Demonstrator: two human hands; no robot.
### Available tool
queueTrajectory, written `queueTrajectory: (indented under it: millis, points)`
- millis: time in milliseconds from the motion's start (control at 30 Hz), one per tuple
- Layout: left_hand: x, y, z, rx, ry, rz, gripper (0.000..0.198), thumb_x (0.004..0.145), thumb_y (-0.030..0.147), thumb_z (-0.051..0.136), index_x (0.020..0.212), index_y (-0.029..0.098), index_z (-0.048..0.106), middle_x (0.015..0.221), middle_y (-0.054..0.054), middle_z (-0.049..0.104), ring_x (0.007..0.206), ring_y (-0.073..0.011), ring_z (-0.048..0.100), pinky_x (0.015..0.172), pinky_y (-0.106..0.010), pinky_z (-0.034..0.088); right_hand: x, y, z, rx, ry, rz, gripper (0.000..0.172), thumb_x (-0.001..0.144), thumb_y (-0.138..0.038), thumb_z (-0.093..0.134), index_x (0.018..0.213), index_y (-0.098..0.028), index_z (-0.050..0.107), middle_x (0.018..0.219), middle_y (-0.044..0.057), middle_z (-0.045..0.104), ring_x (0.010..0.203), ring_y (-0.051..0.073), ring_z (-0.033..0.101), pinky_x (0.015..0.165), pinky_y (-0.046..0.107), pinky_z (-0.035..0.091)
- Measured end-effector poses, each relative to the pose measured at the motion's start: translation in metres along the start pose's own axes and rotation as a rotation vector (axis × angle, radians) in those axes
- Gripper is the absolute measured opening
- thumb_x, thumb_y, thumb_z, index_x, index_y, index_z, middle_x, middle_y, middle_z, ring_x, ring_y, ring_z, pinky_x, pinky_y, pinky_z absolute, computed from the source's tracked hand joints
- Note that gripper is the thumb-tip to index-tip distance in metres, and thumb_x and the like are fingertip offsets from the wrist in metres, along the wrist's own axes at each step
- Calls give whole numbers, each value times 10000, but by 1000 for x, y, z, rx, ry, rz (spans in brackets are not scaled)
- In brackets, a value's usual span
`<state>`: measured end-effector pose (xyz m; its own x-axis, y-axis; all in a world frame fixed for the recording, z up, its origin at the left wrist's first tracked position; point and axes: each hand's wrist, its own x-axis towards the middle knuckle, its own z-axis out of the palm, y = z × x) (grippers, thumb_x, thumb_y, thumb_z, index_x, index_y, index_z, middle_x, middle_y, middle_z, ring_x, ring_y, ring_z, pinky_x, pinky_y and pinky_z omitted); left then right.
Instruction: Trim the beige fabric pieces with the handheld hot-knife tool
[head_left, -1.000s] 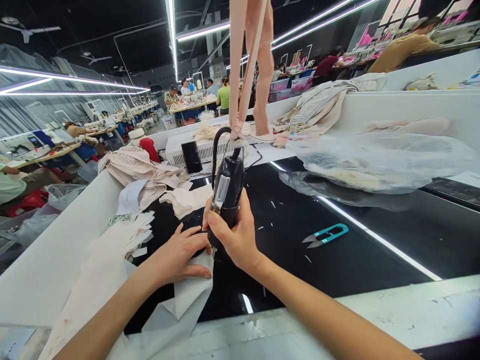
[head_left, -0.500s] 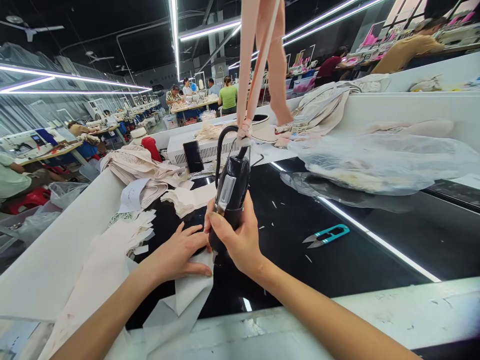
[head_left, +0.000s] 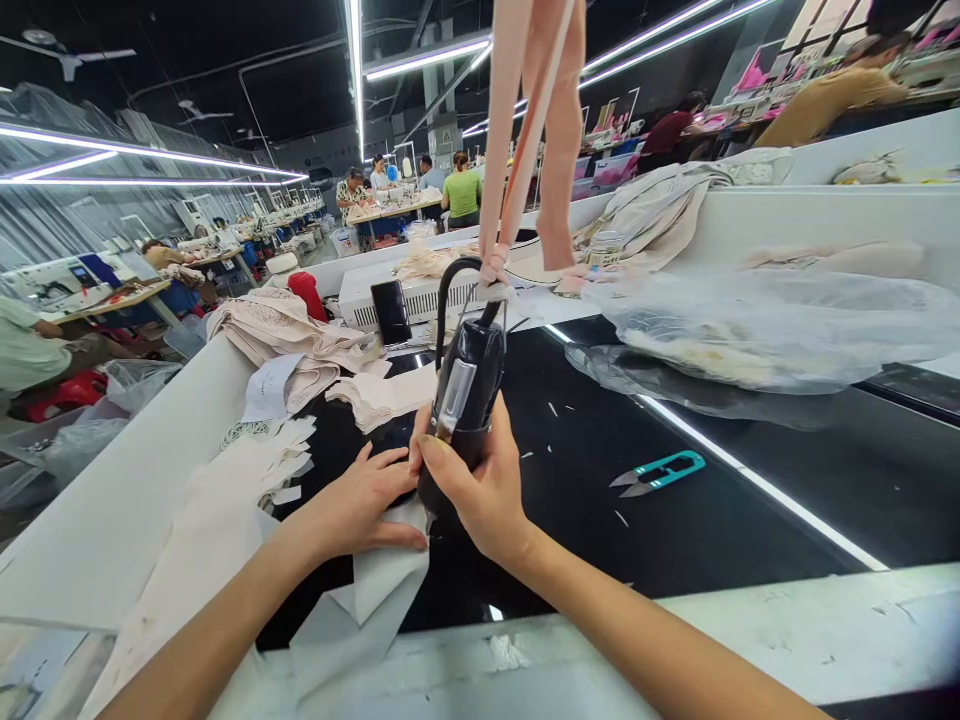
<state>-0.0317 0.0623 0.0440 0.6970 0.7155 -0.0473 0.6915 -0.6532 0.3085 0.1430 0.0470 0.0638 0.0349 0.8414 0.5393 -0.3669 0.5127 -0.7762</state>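
Observation:
My right hand point(head_left: 480, 480) is wrapped round a black corded hand-held power tool point(head_left: 469, 375) with a silver plate on its side. The tool stands nearly upright over the black tabletop, tied at its top to hanging pink fabric strips point(head_left: 521, 130). Its lower end is hidden by my hands, so its working part cannot be made out. Just left of it, my left hand point(head_left: 367, 505) lies flat with fingers spread, pressing on a pale fabric piece point(head_left: 386, 580) that reaches down to the table's front edge.
Teal thread snips point(head_left: 660, 472) lie to the right among small white scraps. Cream fabric pieces point(head_left: 217, 510) run along the left wall. A phone point(head_left: 391, 312) leans on a white vented box behind. A clear plastic bag point(head_left: 750, 330) lies back right. Several people work at tables beyond.
The whole view has shifted slightly to the right. Both hands keep nearly the same place, the right still round the tool and the left still flat on the fabric.

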Motion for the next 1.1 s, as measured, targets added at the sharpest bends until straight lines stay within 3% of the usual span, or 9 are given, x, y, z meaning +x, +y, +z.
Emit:
queueTrajectory:
  millis: [133, 233, 333, 400, 467, 633, 800, 933, 1100]
  points:
    - [-3, -2, 0, 37, 22, 64, 496, 847, 369, 891, 1287, 285, 677, 1525, -84, 583, 1475, -372, 452, 1245, -678, 280, 1, 0, -3, -8, -8, -11, 298, 851, -311, 734, 1068, -284, 530, 856, -36, 581, 673, 141, 563, 608, 302, 530]
    - [-15, 2, 4, 90, 160, 90, 397, 897, 365, 849, 1231, 256, 665, 1486, -96, 600, 1456, -351, 471, 1236, -640, 325, 5, -3, -7, -26, 24, -16, 298, 867, -325, 729, 1081, -282, 527, 845, -40, 589, 657, 137, 575, 612, 309, 547]
    - [-34, 17, 15, 137, 379, -11, 147, 1024, 243, 669, 1167, 215, 646, 1263, -97, 671, 1187, -262, 647, 1030, -442, 554, 9, -5, -11, -26, 37, -20, 299, 866, -327, 739, 1053, -278, 512, 802, -52, 606, 600, 131, 594, 551, 286, 538]
    - [-45, 31, 27, 173, 375, -96, 120, 1063, 178, 542, 1115, 211, 645, 1043, -53, 680, 933, -220, 682, 821, -365, 600, 10, -7, -12, -14, 35, -21, 291, 863, -326, 743, 1024, -277, 505, 769, -62, 613, 550, 124, 592, 509, 273, 524]
    - [-53, 45, 39, 214, 349, -107, 143, 1059, 155, 512, 1068, 202, 646, 956, -36, 667, 846, -220, 667, 765, -370, 600, 10, -8, -12, -4, 37, -27, 276, 861, -325, 744, 986, -273, 504, 750, -65, 617, 532, 120, 593, 505, 271, 528]
    - [-60, 47, 48, 242, 407, 13, 288, 1029, 23, 429, 1101, 199, 645, 990, -40, 682, 872, -201, 679, 775, -332, 601, 9, -13, -9, 15, 19, -20, 270, 868, -324, 749, 964, -271, 502, 730, -64, 622, 525, 119, 588, 487, 261, 521]
    - [-68, 21, 28, 182, 357, 250, 341, 1008, -22, 448, 1143, 209, 659, 1130, -37, 760, 1088, -188, 721, 1061, -379, 558, 3, -17, -9, 29, -7, -35, 264, 886, -332, 755, 954, -268, 508, 760, -59, 645, 540, 113, 605, 501, 251, 532]
    - [-66, 14, 23, 143, 395, 174, 419, 966, -42, 428, 1216, 188, 673, 1240, -81, 756, 1164, -190, 718, 1049, -349, 585, -2, -18, -12, 54, -41, -41, 254, 899, -329, 766, 983, -267, 535, 797, -54, 660, 560, 106, 620, 518, 242, 549]
    - [-43, 18, 30, 99, 424, 86, 347, 995, -4, 480, 1242, 147, 671, 1282, -112, 725, 1164, -202, 710, 1025, -332, 608, -10, -17, -18, 60, -50, -29, 231, 923, -347, 767, 1038, -283, 578, 830, -48, 674, 575, 105, 632, 533, 242, 571]
